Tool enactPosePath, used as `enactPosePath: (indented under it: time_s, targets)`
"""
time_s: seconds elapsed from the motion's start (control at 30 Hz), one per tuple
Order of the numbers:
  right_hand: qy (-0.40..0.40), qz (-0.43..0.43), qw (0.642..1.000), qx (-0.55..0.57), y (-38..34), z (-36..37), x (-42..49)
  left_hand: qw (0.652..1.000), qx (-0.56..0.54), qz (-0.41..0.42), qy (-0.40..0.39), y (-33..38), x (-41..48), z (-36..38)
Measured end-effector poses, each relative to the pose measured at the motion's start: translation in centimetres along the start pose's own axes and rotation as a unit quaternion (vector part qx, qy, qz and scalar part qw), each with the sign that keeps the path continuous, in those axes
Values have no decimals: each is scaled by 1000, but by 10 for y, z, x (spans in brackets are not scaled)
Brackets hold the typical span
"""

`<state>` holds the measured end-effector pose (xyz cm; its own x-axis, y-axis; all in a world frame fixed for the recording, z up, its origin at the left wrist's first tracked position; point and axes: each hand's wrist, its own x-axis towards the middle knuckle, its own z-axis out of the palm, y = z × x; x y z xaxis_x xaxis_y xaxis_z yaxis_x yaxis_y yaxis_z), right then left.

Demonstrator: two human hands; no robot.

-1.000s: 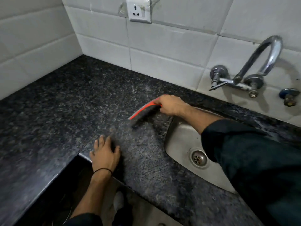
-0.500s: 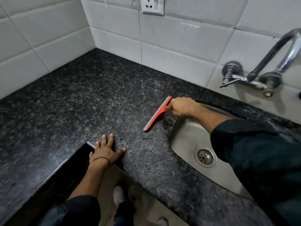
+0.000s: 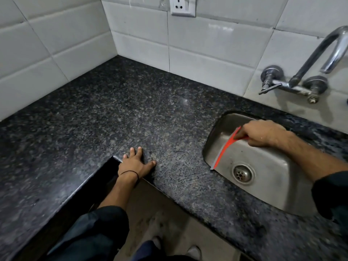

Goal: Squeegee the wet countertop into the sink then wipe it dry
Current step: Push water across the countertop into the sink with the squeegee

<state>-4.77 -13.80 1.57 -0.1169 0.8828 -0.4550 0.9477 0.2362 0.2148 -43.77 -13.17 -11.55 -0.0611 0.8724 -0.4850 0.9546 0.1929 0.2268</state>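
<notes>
A red squeegee [image 3: 226, 147] with a grey rubber edge hangs over the left part of the steel sink [image 3: 278, 187], its blade slanting down toward the sink's left rim. My right hand [image 3: 263, 133] is shut on its handle, above the basin. My left hand [image 3: 136, 162] lies flat with fingers spread on the black speckled granite countertop [image 3: 116, 113], at the inner corner of its front edge. The drain [image 3: 242, 173] sits just right of the blade's lower tip.
White tiled walls meet in a corner behind the counter. A wall socket [image 3: 182, 5] is at the top middle. A chrome tap [image 3: 308, 72] juts from the wall above the sink. Below the counter's cut-out are the floor and my feet [image 3: 156, 243].
My right hand has drawn the squeegee rightward off the countertop and over the sink's rim into the basin. My left hand stays planted at the counter's edge.
</notes>
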Motion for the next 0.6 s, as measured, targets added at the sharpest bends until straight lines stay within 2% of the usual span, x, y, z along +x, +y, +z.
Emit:
enactPosePath:
  time_s: [0.07, 0.13, 0.27, 0.3, 0.4, 0.5, 0.6]
  targets:
    - [33, -23, 999, 21, -16, -19, 1, 999, 20, 15, 30, -4, -1, -2]
    - [59, -67, 995, 35, -40, -34, 10, 996, -9, 23, 80, -10, -4, -8]
    - [53, -174, 983, 29, -109, -53, 33, 965, -201, 24, 168, -35, -11, -18]
    - [56, -196, 978, 32, -129, -58, 38, 958, -220, 31, 183, -44, -11, -18]
    - [67, -217, 972, 58, -175, -67, 57, 956, -178, 72, 223, -67, -1, -16]
    - [71, -210, 971, 86, -207, -73, 76, 971, -92, 87, 205, -84, 14, -10]
    - [57, -174, 976, 119, -228, -76, 90, 976, -62, 87, 190, -92, 18, -6]
